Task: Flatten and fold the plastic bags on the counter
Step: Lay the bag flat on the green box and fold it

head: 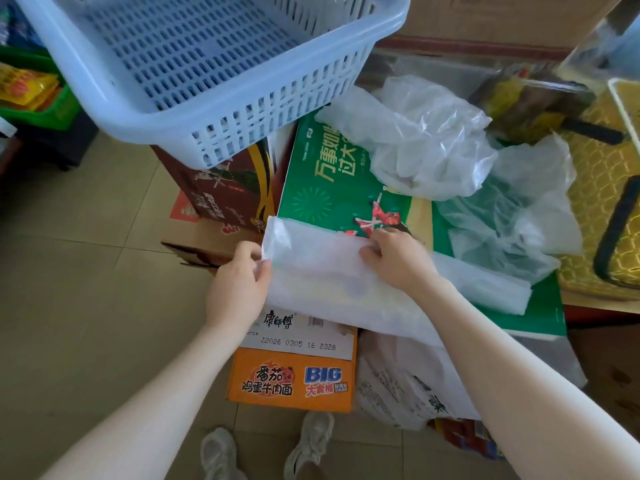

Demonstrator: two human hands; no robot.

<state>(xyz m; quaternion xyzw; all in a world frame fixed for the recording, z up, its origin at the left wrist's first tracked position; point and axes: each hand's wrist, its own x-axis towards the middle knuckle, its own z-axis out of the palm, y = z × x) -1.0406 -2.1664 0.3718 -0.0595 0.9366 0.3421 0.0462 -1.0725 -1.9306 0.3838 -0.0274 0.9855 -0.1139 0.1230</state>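
Both arms stretched forward, flattened white plastic bag (pixel 325 271) pinched at its left edge by left hand (pixel 239 285), its upper edge pinched by right hand (pixel 398 259), long axis laid left to right on green box (pixel 332 188)

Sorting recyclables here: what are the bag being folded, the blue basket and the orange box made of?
Folded bag: thin, translucent, milky plastic film, softly creased. Blue basket: rigid, moulded plastic with slotted walls and a smooth sheen. Orange box: apparently printed cardboard, matte, with flaps.
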